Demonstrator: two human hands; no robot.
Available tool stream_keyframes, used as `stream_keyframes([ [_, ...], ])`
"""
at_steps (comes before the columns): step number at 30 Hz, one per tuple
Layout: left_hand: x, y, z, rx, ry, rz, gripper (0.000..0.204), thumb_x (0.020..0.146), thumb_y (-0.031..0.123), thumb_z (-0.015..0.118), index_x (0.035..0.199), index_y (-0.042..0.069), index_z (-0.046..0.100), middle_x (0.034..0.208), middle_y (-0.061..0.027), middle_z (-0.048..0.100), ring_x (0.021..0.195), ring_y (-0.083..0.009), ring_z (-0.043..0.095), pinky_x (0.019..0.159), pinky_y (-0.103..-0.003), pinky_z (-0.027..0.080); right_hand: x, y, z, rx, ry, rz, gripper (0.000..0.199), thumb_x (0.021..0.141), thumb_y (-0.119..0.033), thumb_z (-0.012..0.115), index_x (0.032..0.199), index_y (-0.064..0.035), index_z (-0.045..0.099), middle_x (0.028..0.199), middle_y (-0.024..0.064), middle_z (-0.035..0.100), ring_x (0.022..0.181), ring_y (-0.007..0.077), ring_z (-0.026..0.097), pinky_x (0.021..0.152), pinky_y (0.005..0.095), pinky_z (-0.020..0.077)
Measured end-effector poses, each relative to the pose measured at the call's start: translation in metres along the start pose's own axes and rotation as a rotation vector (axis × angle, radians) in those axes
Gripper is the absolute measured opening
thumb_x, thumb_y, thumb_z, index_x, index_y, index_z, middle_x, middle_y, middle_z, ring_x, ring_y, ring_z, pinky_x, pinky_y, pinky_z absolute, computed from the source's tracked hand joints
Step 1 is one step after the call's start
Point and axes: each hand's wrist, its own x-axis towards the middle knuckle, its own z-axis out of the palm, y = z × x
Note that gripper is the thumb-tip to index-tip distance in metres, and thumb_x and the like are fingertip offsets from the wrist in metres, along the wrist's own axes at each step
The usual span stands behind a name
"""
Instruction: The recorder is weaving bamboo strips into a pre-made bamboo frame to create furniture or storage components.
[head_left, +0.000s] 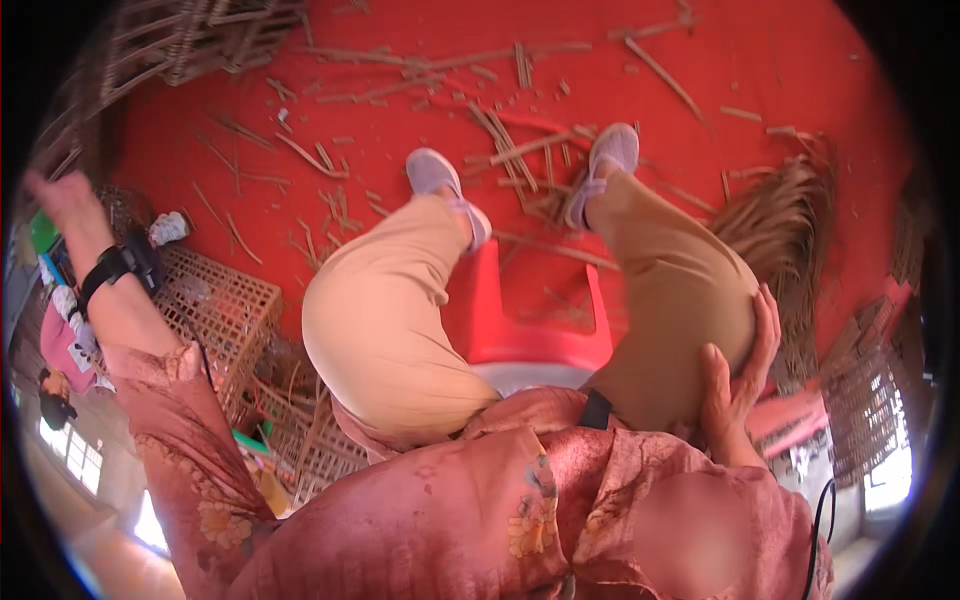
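The right hand (738, 375) lies flat with open fingers on the right knee of the tan trousers (690, 300), holding nothing. The left hand (58, 195) stretches far out over the woven bamboo lattice basket (225, 305); its fingers seem empty. This looks like a pause; weaving would next need a strip from the brown bundle of bamboo strips (785, 215) on the red floor mat (400, 110).

Just one view here – a fisheye head cam looking straight down, really close over the person's lap and the red stool (540, 330) – red floor (800, 70) curving off toward the rim.
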Motion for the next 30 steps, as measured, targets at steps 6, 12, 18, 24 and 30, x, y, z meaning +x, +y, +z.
stream_keyframes([
  [6,-0.083,0.014,0.067,-0.106,0.218,-0.066,0.032,0.092,0.040,0.065,0.079,0.010,0.068,0.086,-0.0022,0.066,0.088,-0.0152,0.055,0.093,-0.035,0.038,-0.016,0.003,0.028,-0.061,0.256,-0.225,0.066,0.085,-0.023,0.067,0.142,-0.0007,0.044,0.148,0.0228,0.041,0.137,0.0394,0.038,0.115,0.0487,0.0280],
  [12,-0.208,0.077,0.199,-0.242,0.025,0.091,0.062,0.089,0.031,0.063,0.138,-0.005,0.047,0.134,-0.0158,0.057,0.128,-0.0271,0.050,0.108,-0.039,0.037,-0.055,0.018,0.056,-0.098,0.410,-0.316,0.065,0.083,-0.026,0.067,0.139,-0.0015,0.047,0.145,0.0234,0.044,0.135,0.0407,0.039,0.113,0.0498,0.0288],
  [18,-0.260,0.119,0.243,0.004,-0.363,0.178,0.034,0.089,0.028,0.064,0.107,0.000,0.062,0.102,-0.0229,0.065,0.103,-0.0372,0.063,0.086,-0.045,0.048,-0.066,0.025,0.069,-0.092,0.476,-0.374,0.068,0.078,-0.026,0.071,0.137,-0.0017,0.047,0.142,0.0232,0.046,0.133,0.0413,0.040,0.111,0.0504,0.0306],
  [24,-0.223,0.161,0.145,0.407,0.121,0.758,0.050,0.080,0.025,0.080,0.118,0.003,0.055,0.109,-0.0108,0.059,0.107,-0.0247,0.054,0.097,-0.041,0.041,-0.074,0.030,0.058,-0.078,0.530,-0.232,0.069,0.077,-0.024,0.071,0.137,-0.0020,0.047,0.142,0.0234,0.045,0.133,0.0416,0.040,0.111,0.0508,0.0304],
  [30,-0.157,0.117,0.060,0.798,-0.137,0.709,0.075,0.076,0.040,0.081,0.137,0.006,0.052,0.134,-0.0139,0.052,0.128,-0.0300,0.046,0.108,-0.046,0.035,-0.057,0.029,0.057,-0.072,0.526,-0.216,0.069,0.074,-0.024,0.071,0.136,-0.0032,0.048,0.142,0.0217,0.045,0.134,0.0403,0.039,0.111,0.0501,0.0305],
])
